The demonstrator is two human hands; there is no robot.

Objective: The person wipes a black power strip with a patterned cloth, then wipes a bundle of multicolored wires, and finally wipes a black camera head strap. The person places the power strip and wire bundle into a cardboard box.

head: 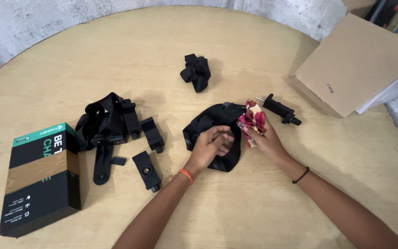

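Observation:
My left hand [212,144] rests with curled fingers on a black elastic strap band [210,121] lying in a loop on the round wooden table [116,50]. My right hand [264,138] pinches a red and cream patterned cloth [251,119] at the band's right edge. Just beyond that hand lies a black clamp mount with a screw [280,109].
A bundled black strap [196,72] lies farther back. To the left sits a pile of black straps and mounts [116,124], with a flat mount piece [146,170] near it. A black, green and brown product box [40,177] stands far left; a cardboard box [360,64] sits at the right edge.

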